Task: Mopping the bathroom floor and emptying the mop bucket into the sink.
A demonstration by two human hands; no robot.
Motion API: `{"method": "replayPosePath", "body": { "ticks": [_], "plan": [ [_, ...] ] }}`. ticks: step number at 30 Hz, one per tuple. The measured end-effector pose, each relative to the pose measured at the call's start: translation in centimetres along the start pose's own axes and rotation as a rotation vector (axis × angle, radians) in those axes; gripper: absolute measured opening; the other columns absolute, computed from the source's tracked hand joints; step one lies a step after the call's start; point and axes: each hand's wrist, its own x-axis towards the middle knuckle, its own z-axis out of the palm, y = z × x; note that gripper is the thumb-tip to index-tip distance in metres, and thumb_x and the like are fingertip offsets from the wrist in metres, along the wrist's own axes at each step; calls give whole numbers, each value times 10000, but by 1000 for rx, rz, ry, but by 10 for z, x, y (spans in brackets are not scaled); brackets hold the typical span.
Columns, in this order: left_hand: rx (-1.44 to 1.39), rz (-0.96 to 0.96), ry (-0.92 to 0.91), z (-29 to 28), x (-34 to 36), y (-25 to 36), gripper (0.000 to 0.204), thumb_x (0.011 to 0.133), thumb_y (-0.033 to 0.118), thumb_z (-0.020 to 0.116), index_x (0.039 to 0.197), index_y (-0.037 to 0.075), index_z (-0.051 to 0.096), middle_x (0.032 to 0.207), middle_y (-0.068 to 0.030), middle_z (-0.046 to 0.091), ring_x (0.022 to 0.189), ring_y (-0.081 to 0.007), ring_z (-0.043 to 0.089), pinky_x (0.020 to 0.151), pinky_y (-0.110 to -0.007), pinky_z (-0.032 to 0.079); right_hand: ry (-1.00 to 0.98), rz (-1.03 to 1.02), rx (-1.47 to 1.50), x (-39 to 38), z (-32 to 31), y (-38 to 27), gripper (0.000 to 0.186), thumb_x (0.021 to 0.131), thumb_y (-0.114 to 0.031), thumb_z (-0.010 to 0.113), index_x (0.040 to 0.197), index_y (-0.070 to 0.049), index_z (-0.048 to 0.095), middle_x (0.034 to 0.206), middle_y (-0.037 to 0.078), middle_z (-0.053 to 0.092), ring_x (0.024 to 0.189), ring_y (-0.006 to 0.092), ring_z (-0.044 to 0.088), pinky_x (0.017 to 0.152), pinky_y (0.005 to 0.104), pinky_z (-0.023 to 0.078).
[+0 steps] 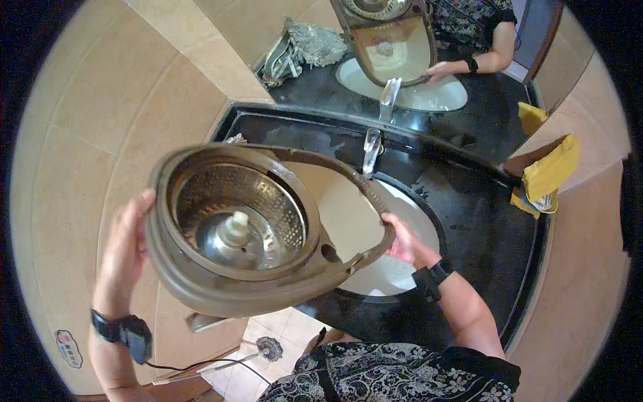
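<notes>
Between my two hands is a brown spin mop bucket (221, 295), held up and tilted over the white sink (418, 278). Its round perforated metal basket (289, 218), with a pale plastic hub in the middle, is on the left. On the right is the bucket's open, cream-lined well (335, 208). My left hand (128, 234) grips the outer left side, its fingers partly hidden behind the bucket. My right hand (403, 240) is closed on the rim at the narrow right end. The silver faucet (372, 151) stands just beyond the bucket.
A black countertop (482, 248) surrounds the sink, with a mirror behind it. A yellow cloth (552, 164) drapes over a small holder at the right wall. Tiled wall rises at left. A cable (201, 362) trails from my left wristband; a grey scalloped round object (269, 348) is on the floor.
</notes>
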Motion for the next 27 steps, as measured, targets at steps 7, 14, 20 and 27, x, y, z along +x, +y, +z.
{"method": "replayPosePath", "body": {
  "ticks": [7, 14, 20, 27],
  "plan": [
    [-281, -266, -112, 23, -14, -75, 220, 806, 357, 480, 757, 143, 488, 534, 97, 373, 439, -12, 289, 394, -176, 214, 367, -252, -671, -8, -4, -49, 475, 815, -443, 410, 1054, -35, 460, 853, 78, 545, 722, 196, 546, 618, 379, 458],
    [-386, -341, -33, 23, -30, -109, 222, 811, 354, 471, 754, 140, 479, 536, 89, 379, 445, -23, 298, 396, -183, 235, 217, -381, -322, 17, 34, -99, 409, 799, -392, 503, 1007, -41, 461, 858, 85, 557, 736, 161, 535, 582, 272, 425],
    [-330, -371, -127, 16, -24, -131, 316, 785, 443, 470, 804, 138, 549, 627, 62, 534, 472, -43, 384, 443, -190, 274, -155, -479, 56, 47, 57, -136, 445, 814, -437, 467, 920, -5, 468, 832, 60, 546, 647, 67, 502, 512, 196, 403],
    [-324, -359, -105, 20, -25, -123, 223, 808, 336, 469, 748, 123, 446, 568, 51, 408, 445, -44, 337, 400, -188, 290, 616, -763, -1161, 30, 1, -103, 486, 745, -448, 509, 940, -3, 521, 759, 131, 593, 633, 220, 580, 585, 323, 449]
  ]
}}
